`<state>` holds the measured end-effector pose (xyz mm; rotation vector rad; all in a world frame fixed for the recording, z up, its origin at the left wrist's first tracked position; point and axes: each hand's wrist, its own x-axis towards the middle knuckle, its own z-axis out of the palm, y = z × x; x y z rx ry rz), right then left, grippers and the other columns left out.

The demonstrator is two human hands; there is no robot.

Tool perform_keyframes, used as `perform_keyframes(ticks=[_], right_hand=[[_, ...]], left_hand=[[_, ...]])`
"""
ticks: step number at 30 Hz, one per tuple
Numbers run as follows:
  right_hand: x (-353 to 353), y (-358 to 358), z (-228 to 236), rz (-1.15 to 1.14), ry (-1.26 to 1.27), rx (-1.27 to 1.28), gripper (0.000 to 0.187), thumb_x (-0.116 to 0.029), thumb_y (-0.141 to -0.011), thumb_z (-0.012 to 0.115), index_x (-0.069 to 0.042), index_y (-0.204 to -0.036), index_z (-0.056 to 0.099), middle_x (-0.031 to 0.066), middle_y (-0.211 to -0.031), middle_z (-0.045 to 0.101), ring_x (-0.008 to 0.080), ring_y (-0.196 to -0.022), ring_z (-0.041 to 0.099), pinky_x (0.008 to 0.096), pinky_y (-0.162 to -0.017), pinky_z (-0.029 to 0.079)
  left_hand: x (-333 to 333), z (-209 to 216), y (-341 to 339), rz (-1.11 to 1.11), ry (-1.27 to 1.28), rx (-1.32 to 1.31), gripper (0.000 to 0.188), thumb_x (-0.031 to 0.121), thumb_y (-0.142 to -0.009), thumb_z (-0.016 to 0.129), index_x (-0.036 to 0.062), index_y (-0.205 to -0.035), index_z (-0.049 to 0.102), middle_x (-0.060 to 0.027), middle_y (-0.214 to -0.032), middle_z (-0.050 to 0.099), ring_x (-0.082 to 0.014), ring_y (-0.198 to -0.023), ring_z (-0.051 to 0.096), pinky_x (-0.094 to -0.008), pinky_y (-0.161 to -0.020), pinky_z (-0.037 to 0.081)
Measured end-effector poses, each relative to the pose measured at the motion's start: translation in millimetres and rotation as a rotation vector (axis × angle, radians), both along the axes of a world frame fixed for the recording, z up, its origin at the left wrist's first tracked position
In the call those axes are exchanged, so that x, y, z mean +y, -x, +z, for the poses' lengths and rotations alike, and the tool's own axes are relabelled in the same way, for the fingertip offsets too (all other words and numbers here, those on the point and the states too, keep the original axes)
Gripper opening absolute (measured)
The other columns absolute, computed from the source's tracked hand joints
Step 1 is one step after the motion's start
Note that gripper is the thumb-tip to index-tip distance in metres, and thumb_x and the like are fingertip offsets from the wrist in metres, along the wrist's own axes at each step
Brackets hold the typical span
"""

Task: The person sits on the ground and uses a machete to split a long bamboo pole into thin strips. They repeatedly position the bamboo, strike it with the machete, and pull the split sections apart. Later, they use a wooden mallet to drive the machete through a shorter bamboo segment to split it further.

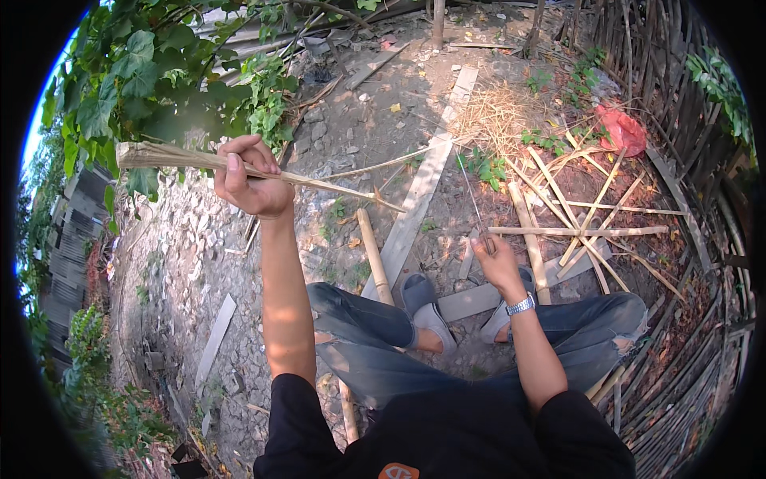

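Tan strips (179, 156) extend either side of the left grip (257, 188) clasping them; right grip (498, 263) holds a thin tool (471, 194).

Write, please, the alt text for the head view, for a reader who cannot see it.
A person's left hand holds up a bundle of pale strips, while the right hand holds a long, thin tool. Crossed sticks lie on the ground at right, and green leaves fill the upper left.

Sun-dappled stony dirt ground (175, 263), leafy green vines (136, 68), stick fence (669, 52) at right
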<state>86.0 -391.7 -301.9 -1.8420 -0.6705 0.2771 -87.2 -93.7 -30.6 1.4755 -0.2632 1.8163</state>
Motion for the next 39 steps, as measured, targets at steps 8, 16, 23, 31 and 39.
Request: perform_keyframes(ticks=[8, 16, 23, 31, 39], right_hand=[[84, 28, 94, 0.17, -0.277, 0.202, 0.049, -0.044, -0.095, 0.068, 0.003, -0.082, 0.066, 0.0082, -0.062, 0.059, 0.0189, -0.06, 0.057, 0.0371, -0.06, 0.044], [103, 45, 172, 0.252, -1.242, 0.343, 0.039, -0.026, -0.105, 0.054, -0.008, -0.07, 0.05, -0.0018, -0.054, 0.041, 0.0113, -0.045, 0.039, 0.0303, -0.049, 0.034], [114, 83, -44, 0.276, 0.12, 0.885, 0.025, -0.021, -0.098, 0.059, -0.001, -0.083, 0.061, 0.0002, -0.056, 0.047, 0.0121, -0.048, 0.049, 0.031, -0.046, 0.04], [104, 31, 164, 0.228, -0.962, 0.558, 0.019, -0.019, -0.095, 0.064, -0.007, -0.082, 0.057, -0.0031, -0.058, 0.046, 0.0096, -0.047, 0.04, 0.0289, -0.048, 0.037], [93, 81, -30, 0.277, 0.062, 0.795, 0.016, -0.016, -0.091, 0.066, -0.005, -0.081, 0.06, -0.0008, -0.058, 0.05, 0.01, -0.047, 0.048, 0.0294, -0.045, 0.037]], left_hand=[[1, -45, -83, 0.106, 0.137, 0.102, 0.07, 0.069, -0.1, 0.033, 0.0033, -0.093, 0.056, -0.0001, -0.055, 0.038, -0.0103, -0.046, 0.037, -0.0243, -0.043, 0.027], [24, -54, -73, -0.019, 0.165, 0.074, 0.07, 0.07, -0.096, 0.043, 0.0016, -0.088, 0.054, -0.0013, -0.057, 0.041, -0.01, -0.043, 0.036, -0.0239, -0.042, 0.027], [20, -59, -85, -0.145, 0.097, 0.173, 0.073, 0.07, -0.093, 0.049, -0.0027, -0.085, 0.057, -0.0003, -0.055, 0.041, -0.008, -0.044, 0.039, -0.022, -0.041, 0.029], [26, -58, -84, -0.237, 0.124, 0.209, 0.068, 0.073, -0.094, 0.042, 0.0061, -0.087, 0.053, 0.0011, -0.055, 0.036, -0.0102, -0.047, 0.035, -0.0235, -0.043, 0.025], [9, -56, -97, -0.471, 0.072, 0.193, 0.065, 0.064, -0.091, 0.061, 0.0017, -0.08, 0.048, -0.0002, -0.061, 0.038, -0.0078, -0.045, 0.034, -0.0241, -0.04, 0.026]])
